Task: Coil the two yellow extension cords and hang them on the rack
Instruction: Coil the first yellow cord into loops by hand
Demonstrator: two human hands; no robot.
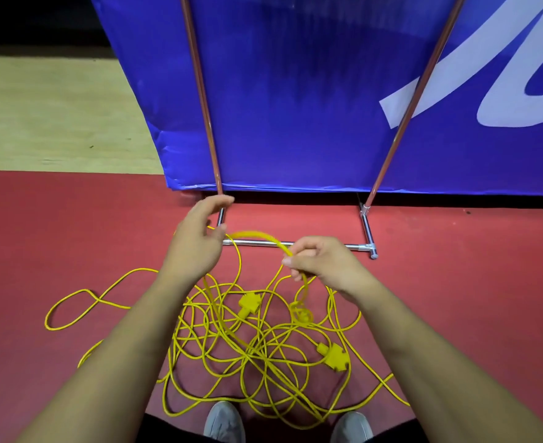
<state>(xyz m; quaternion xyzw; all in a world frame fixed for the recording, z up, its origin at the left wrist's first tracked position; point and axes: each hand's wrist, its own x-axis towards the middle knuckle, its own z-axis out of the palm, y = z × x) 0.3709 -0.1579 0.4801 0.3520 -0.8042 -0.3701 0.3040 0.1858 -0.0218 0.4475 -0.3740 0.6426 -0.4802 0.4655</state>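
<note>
The yellow extension cords (265, 359) lie tangled in one heap on the red floor (72, 235), with a loose loop thrown out to the left. The left hand (196, 241) is raised with its fingers loosely spread, and a lifted arc of cord passes its thumb; no firm grip is shown. The right hand (322, 263) pinches that arc between thumb and fingertips. Coiling is judged barely begun. One cord should be followed from its end, even turns being fed by the right hand and gathered in the left. Crossings near the plugs (250, 303) should be shaken free, not pulled. The rack (367, 230) stands just beyond.
</note>
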